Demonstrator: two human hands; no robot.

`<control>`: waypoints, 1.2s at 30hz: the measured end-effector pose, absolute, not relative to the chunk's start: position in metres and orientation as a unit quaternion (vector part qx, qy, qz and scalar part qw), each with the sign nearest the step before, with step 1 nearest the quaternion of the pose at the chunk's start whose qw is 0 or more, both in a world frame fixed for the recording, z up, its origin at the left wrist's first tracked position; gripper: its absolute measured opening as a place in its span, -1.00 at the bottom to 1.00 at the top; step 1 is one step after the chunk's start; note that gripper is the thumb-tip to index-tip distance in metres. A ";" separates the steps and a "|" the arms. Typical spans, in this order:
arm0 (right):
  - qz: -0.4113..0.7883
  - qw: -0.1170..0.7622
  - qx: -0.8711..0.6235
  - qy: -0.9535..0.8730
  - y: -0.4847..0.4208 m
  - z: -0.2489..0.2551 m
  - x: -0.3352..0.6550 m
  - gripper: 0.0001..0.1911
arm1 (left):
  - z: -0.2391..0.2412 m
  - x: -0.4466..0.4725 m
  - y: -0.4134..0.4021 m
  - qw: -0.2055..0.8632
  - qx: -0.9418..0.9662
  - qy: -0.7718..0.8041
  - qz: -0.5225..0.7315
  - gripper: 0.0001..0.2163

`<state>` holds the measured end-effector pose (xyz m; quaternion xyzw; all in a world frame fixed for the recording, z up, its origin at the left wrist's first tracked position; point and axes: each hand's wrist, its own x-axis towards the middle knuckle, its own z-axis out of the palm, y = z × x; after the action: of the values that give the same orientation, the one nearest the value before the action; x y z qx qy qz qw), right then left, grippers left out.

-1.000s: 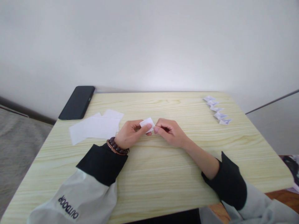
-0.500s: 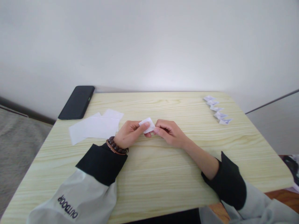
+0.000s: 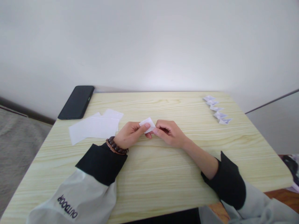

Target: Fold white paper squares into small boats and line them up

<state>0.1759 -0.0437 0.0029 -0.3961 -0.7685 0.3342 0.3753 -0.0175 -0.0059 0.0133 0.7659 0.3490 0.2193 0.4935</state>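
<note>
Between my hands, above the middle of the table, is a small folded white paper [image 3: 149, 122], roughly diamond-shaped. My left hand [image 3: 130, 133] grips it from the left, thumb on top and fingers beneath. At its right corner, my right hand [image 3: 170, 133] pinches the paper between thumb and curled index finger. The underside of the paper and some fingertips are hidden. Left of my left hand lie flat white paper sheets [image 3: 100, 126], partly overlapping. Several small folded paper boats [image 3: 216, 109] stand in a row at the right rear of the table.
A black smartphone [image 3: 76, 102] lies at the left rear corner of the light wood-grain table [image 3: 158, 174]. A white wall [image 3: 149, 46] rises behind the table's back edge. Dark items [image 3: 291, 168] are partly visible beyond the right edge.
Both hands keep nearly the same place. My right thumb and finger have shifted very slightly at the paper's right corner; a fold line shows there now.
</note>
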 end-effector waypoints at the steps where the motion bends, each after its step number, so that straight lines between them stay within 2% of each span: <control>1: 0.333 0.374 -0.396 -0.770 -0.043 0.003 0.176 -0.73 | 0.013 -0.017 -0.006 0.496 0.767 0.346 0.214 -0.57; 14: 0.336 0.370 -0.384 -0.776 -0.044 0.004 0.176 -0.76 | 0.016 -0.018 -0.008 0.548 0.720 0.330 0.267 -0.56; 17: 0.326 0.378 -0.390 -0.774 -0.044 0.003 0.176 -0.75 | 0.015 -0.017 -0.008 0.532 0.725 0.343 0.272 -0.57; 22: 0.314 0.377 -0.406 -0.771 -0.044 0.002 0.175 -0.71 | 0.013 -0.014 -0.007 0.509 0.733 0.361 0.271 -0.69; 27: 0.321 0.419 -0.429 -0.733 -0.044 0.003 0.174 -0.78 | 0.013 -0.013 -0.007 0.475 0.750 0.383 0.256 -0.71; 31: 0.334 0.426 -0.450 -0.710 -0.044 0.001 0.173 -0.85 | 0.013 -0.014 -0.007 0.480 0.754 0.379 0.239 -0.73; 36: 0.332 0.422 -0.463 -0.705 -0.044 0.000 0.173 -0.84 | 0.010 -0.013 -0.006 0.500 0.737 0.371 0.264 -0.75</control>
<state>0.1726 -0.0439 0.0002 -0.4630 -0.7053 0.3316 0.4221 -0.0131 -0.0061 0.0102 0.7366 0.3714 0.2636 0.5001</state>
